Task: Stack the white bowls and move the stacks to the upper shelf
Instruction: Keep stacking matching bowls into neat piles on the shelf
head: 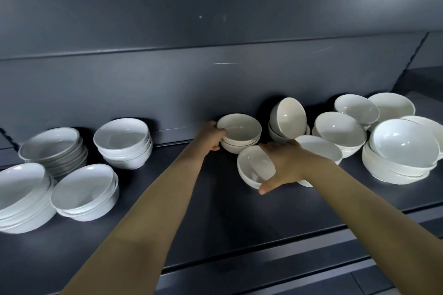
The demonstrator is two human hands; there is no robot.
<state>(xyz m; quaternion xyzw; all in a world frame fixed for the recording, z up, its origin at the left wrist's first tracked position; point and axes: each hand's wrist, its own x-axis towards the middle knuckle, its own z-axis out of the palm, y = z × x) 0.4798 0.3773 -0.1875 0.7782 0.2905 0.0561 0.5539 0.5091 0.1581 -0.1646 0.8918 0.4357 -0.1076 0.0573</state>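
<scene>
White bowls lie spread along a dark grey shelf (215, 199). My left hand (209, 136) grips the left rim of a small stack of bowls (241, 135) at the back of the shelf. My right hand (282, 165) holds a single tilted bowl (254, 166) just in front of that stack, thumb under its near side and fingers over its far rim. Several neat stacks (124, 143) stand to the left. Loose and leaning bowls (340, 130) crowd the right side.
The shelf's dark back panel (215, 84) rises right behind the bowls. A large stack (21, 199) sits at the far left near the front edge. Another big stack (402, 151) stands at the far right. A bowl (288, 117) leans on its side at the back.
</scene>
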